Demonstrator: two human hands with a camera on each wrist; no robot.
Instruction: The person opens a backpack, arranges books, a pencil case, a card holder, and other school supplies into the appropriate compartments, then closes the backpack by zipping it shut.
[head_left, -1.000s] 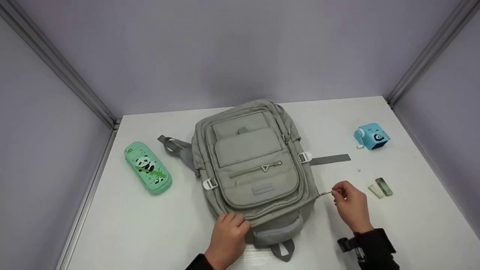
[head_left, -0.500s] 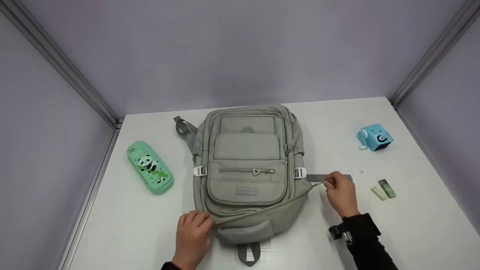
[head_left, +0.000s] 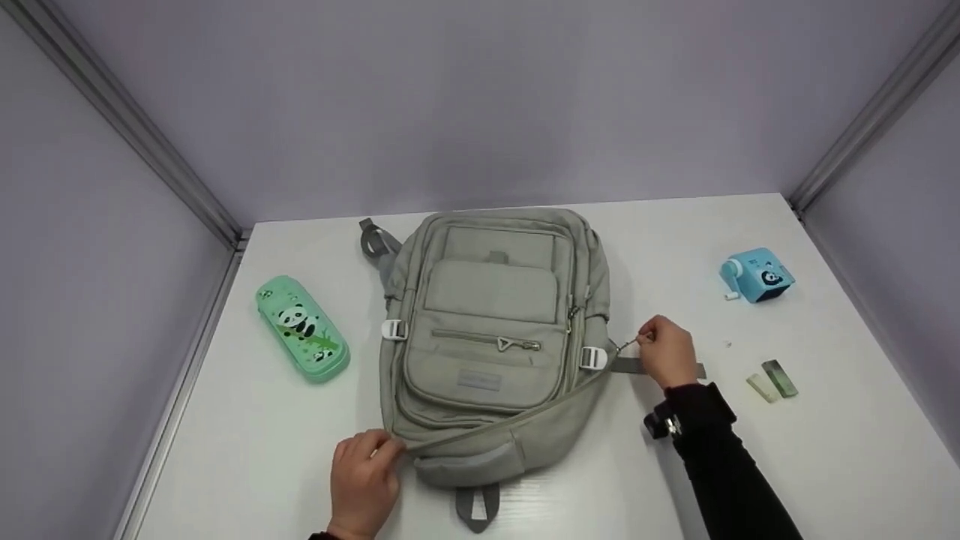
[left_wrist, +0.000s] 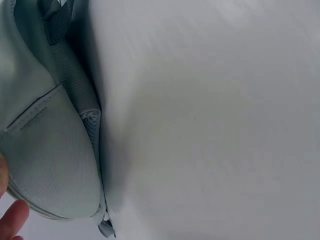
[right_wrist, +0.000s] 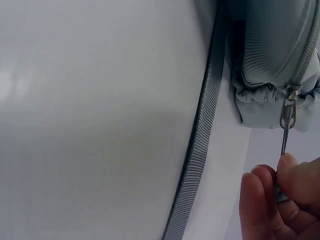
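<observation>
A grey-green backpack [head_left: 491, 292] lies front up on the table, its handle end towards me. At its lower left corner my left hand [head_left: 365, 480] grips the fabric edge beside the main zip; the left wrist view shows only fingertips near the bag's side. My right hand [head_left: 667, 352] pinches the cord of a zipper pull [right_wrist: 284, 137] beside the right white buckle [head_left: 594, 358]. In the right wrist view the cord is stretched taut from the slider, between thumb and curled fingers. The bag's inside is hidden.
On the left lies a green panda pencil case [head_left: 303, 328]. To the right are a blue panda pencil sharpener [head_left: 759, 275] with a crank, a dark green block [head_left: 780, 379] and a pale block [head_left: 763, 388]. A grey strap [right_wrist: 197, 145] runs out under my right hand.
The backpack has turned straighter and shifted left at its near end, with my left hand moving left. My right hand has drawn the zipper pull along the bag's side, away from me, past the buckle.
</observation>
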